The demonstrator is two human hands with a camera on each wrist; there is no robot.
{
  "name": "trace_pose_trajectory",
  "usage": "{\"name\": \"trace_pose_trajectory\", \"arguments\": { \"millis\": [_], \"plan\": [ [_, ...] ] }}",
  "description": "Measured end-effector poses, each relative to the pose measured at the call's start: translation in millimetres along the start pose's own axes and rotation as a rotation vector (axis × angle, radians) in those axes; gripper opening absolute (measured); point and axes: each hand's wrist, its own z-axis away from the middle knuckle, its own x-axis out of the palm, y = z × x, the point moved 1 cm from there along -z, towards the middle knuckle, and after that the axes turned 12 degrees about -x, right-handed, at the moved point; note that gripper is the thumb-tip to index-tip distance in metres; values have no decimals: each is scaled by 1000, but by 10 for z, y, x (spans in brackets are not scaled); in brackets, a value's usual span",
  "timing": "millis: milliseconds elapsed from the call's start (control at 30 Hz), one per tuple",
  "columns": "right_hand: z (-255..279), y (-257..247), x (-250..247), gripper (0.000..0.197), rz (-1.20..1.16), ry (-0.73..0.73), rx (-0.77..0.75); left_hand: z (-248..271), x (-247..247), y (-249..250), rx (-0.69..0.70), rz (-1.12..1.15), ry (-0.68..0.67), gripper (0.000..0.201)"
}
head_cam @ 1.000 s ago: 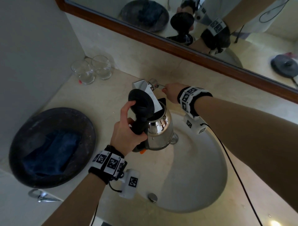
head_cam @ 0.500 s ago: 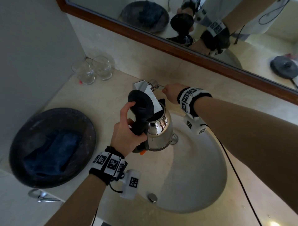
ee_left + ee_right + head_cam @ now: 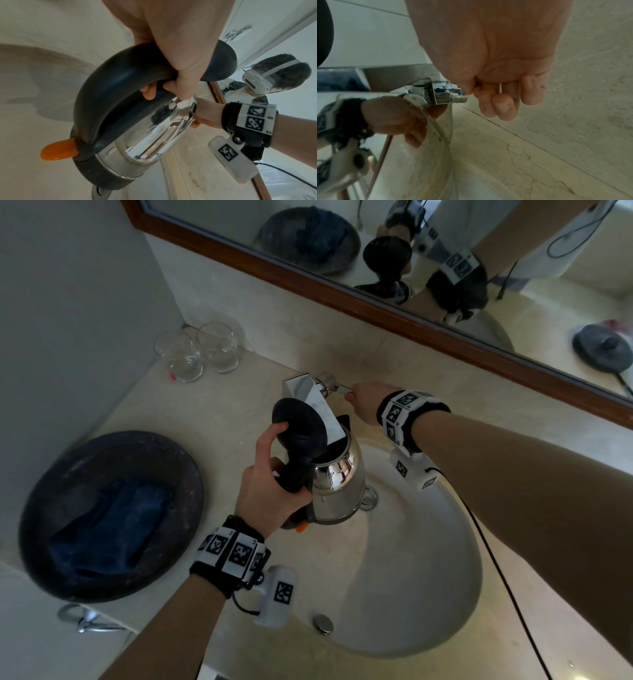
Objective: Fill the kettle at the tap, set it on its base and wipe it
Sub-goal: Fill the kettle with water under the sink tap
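Observation:
My left hand (image 3: 270,491) grips the black handle (image 3: 120,83) of a shiny steel kettle (image 3: 337,484) and holds it over the basin, its black lid (image 3: 298,428) flipped up. The chrome tap spout (image 3: 317,407) reaches over the kettle's open mouth. My right hand (image 3: 364,402) pinches the thin tap lever (image 3: 339,387) at the tap's right side; in the right wrist view its fingers (image 3: 503,102) curl round that lever (image 3: 500,88). No water stream is visible. A dark blue cloth (image 3: 109,522) lies in a round dark tray (image 3: 54,474) at the left.
Two clear glasses (image 3: 197,356) stand in the back left corner by the wall. The pale round basin (image 3: 428,559) has a drain (image 3: 368,498) under the kettle. A wood-framed mirror (image 3: 342,292) runs along the back and reflects the kettle's black base (image 3: 603,349), off to the right.

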Motion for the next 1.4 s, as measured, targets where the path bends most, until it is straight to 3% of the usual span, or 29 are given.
{"name": "trace_pose_trajectory", "arguments": {
  "millis": [1400],
  "plan": [
    [-12, 14, 13, 31, 8, 22, 16, 1, 83, -42, -32, 58, -5, 95]
  ]
}}
